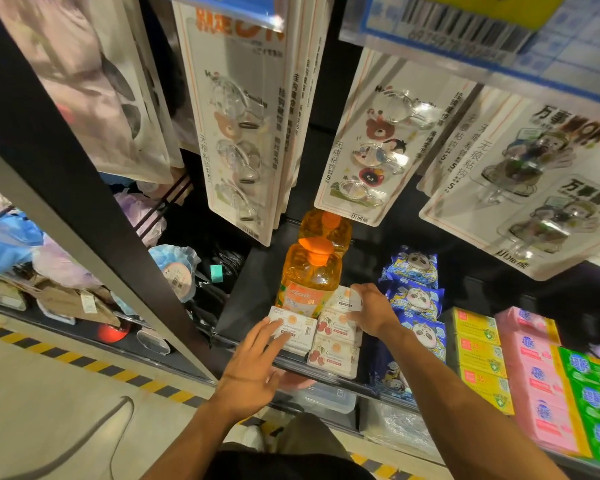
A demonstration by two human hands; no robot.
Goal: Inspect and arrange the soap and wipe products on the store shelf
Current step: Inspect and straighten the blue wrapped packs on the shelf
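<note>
Straightening step, I am judging: left grip (253,362), fingers straight, pressing the front soap box (300,328) beneath it, right grip (371,310) curling round the rear soap box (343,299); next move needing flush alignment.

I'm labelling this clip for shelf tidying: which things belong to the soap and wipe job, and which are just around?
Job: left hand and right hand on the white soap boxes; cherry-print boxes; orange pump bottles; panda wipe packs; yellow boxes; pink packs; green packs.
Just around: hanging hook cards; bath puffs; striped floor tape.
</note>
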